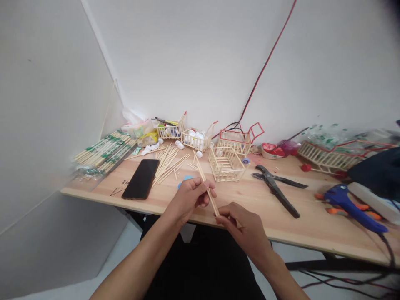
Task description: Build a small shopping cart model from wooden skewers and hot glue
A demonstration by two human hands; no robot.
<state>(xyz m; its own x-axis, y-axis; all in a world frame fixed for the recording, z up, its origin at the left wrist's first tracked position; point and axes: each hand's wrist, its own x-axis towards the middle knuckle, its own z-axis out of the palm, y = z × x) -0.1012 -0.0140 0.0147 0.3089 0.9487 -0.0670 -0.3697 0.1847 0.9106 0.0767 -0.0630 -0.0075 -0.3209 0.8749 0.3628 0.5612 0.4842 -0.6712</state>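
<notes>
My left hand (191, 196) and my right hand (242, 227) both pinch one thin bamboo stick (206, 185), held slanted above the front edge of the wooden table (250, 200). The left fingers close on its middle, the right fingers on its near end. The far end points toward a loose pile of bamboo sticks (168, 162). Just behind the hands stands a small open crate made of sticks (226, 163).
A black phone (141, 178) lies left of the hands. Black pliers (276, 187) and a blue glue gun (351, 206) lie to the right. Wrapped chopstick bundles (104, 152), more stick crates (196, 139) and a long stick frame (325, 156) line the back by the wall.
</notes>
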